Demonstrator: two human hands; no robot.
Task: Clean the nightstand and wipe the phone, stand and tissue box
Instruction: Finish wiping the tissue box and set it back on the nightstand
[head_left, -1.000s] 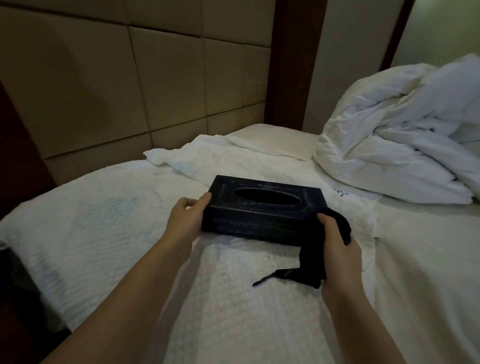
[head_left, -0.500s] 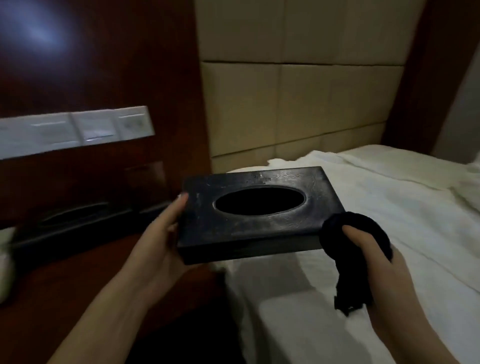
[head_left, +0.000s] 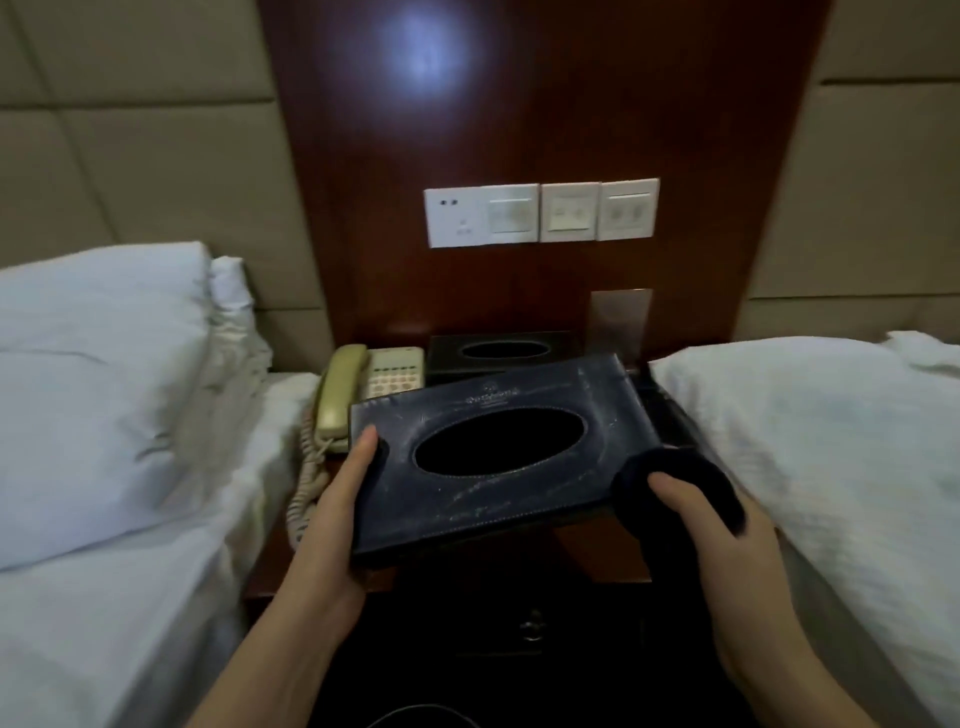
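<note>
Dark navy leather is being presented upward: the flat rectangular tissue box with the oval slot (head_left: 498, 457) is being held in the air above the reddish wooden table (head_left: 597, 551), between two beds. Its long axis is running left to right, slightly tilted. The left hand (head_left: 332, 519) is clamped on its left end, fingers (head_left: 363, 452) curled over the top. The right hand (head_left: 727, 545) is gripping a bunched black cloth (head_left: 680, 478) against the right end. Bare table is lying directly below; a beige corded phone (head_left: 363, 384) and a second black tissue box (head_left: 498, 351) are sitting behind.

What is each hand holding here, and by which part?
The left hand grips the tissue box by its left end. The right hand holds a bunched dark cloth against the box's right end.
</note>
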